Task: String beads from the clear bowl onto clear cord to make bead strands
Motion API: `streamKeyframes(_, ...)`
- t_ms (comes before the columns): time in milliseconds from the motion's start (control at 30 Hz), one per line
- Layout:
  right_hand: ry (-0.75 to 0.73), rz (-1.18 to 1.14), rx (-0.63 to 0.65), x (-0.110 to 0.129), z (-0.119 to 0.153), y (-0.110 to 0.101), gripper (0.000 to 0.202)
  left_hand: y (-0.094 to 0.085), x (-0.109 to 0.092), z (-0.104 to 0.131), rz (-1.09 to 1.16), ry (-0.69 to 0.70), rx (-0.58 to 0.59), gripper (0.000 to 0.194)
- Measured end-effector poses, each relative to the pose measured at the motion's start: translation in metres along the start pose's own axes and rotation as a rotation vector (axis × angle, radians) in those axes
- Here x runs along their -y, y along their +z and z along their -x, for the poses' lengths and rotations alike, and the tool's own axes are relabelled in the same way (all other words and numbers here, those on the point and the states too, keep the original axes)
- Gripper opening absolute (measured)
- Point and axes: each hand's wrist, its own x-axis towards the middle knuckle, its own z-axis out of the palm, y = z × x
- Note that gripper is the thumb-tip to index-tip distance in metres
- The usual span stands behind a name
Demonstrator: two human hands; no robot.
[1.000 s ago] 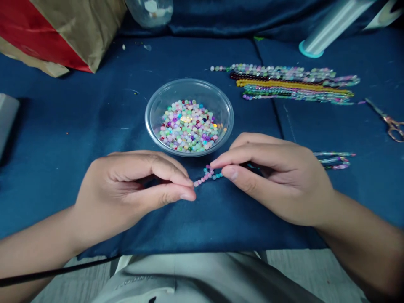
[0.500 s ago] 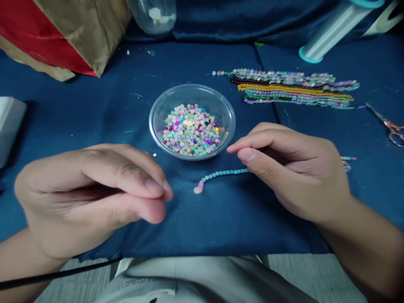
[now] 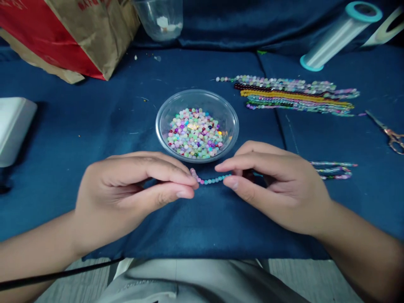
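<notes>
My left hand (image 3: 135, 195) is closed, with thumb and fingertips pressed together. Whatever those fingertips hold, if anything, is too small to make out. Just beyond them is the pink end of a bead strand (image 3: 214, 180), whose turquoise beads run rightward behind my right hand (image 3: 277, 187). That hand's thumb and index finger are apart, close to the strand; its other fingers are partly hidden. A clear plastic bowl (image 3: 159, 136) of small mixed-colour beads (image 3: 195, 132) stands just behind both hands.
Several bead strands (image 3: 296, 93) lie at the back right, with more strands (image 3: 336, 171) beside my right hand. Scissors (image 3: 394, 139) are at the right edge. Further back stand a clear thread spool (image 3: 339, 40), a plastic cup (image 3: 164, 21) and a paper bag (image 3: 94, 38). A white box (image 3: 15, 130) sits left.
My left hand has moved right, towards my right hand. My right thumb and index finger have spread apart. The strand's pink end has shifted up and slightly left.
</notes>
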Motion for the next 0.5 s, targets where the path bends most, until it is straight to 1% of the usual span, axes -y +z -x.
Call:
streamKeyframes(67, -0.002, -0.023, 0.013, 0.000, 0.001, 0.005, 0.016, 0.005, 0.001, 0.000, -0.011, -0.040, 0.037, 0.009)
streamKeyframes(133, -0.019, -0.032, 0.033, 0.001, 0.002, 0.009, 0.020, 0.010, 0.003, -0.001, 0.001, -0.028, 0.085, 0.008)
streamKeyframes(233, -0.056, -0.029, 0.069, 0.002, 0.003, 0.013, 0.019, 0.016, 0.007, -0.001, 0.012, 0.053, 0.153, 0.010)
streamKeyframes(333, -0.069, -0.032, 0.090, 0.003, 0.004, 0.015, 0.016, 0.017, 0.009, 0.000, -0.018, 0.119, 0.177, 0.012)
streamKeyframes(433, -0.093, -0.083, 0.078, 0.002, 0.004, 0.019, 0.015, 0.014, 0.008, 0.000, -0.069, 0.173, 0.195, 0.012)
streamKeyframes(500, -0.123, -0.085, 0.055, 0.000, 0.005, 0.023, 0.013, 0.012, 0.008, -0.001, -0.099, 0.199, 0.213, 0.017)
